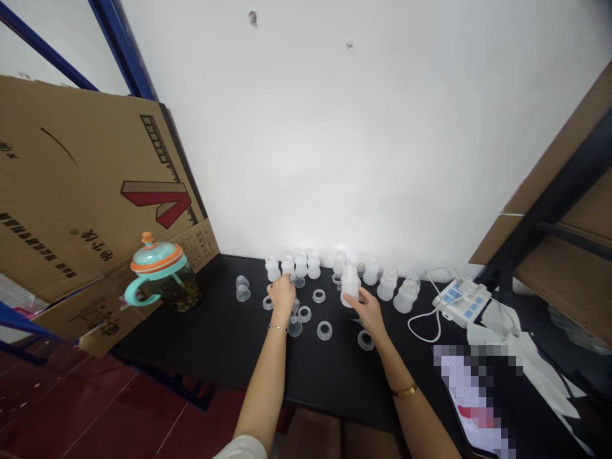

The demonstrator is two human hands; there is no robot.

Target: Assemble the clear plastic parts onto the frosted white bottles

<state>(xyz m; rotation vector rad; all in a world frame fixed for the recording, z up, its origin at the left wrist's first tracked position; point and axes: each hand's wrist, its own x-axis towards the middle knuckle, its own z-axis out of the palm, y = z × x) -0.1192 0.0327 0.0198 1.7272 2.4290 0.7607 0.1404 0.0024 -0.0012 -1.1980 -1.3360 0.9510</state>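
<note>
My right hand (368, 308) is wrapped round a white baby bottle (350, 285), which stands upright in its grip above the black table (224, 347). My left hand (282, 294) is among the loose parts in front of the back row, its fingers curled downward; whatever they pinch is hidden. Close to it lie a clear dome cap (294, 326) and a translucent ring (304, 313). More rings (324, 330) lie between my hands, and one ring (366, 340) is below my right wrist. White bottles (313, 267) stand behind my left hand.
To the right stand fitted bottles (407, 294), then a white power strip (463, 299) with a looping cord, crumpled paper (519, 344) and a phone (471, 408). Clear caps (243, 292) lie left. A teal-lidded jug (167, 274) stands by a cardboard box (95, 191). A white wall rises behind.
</note>
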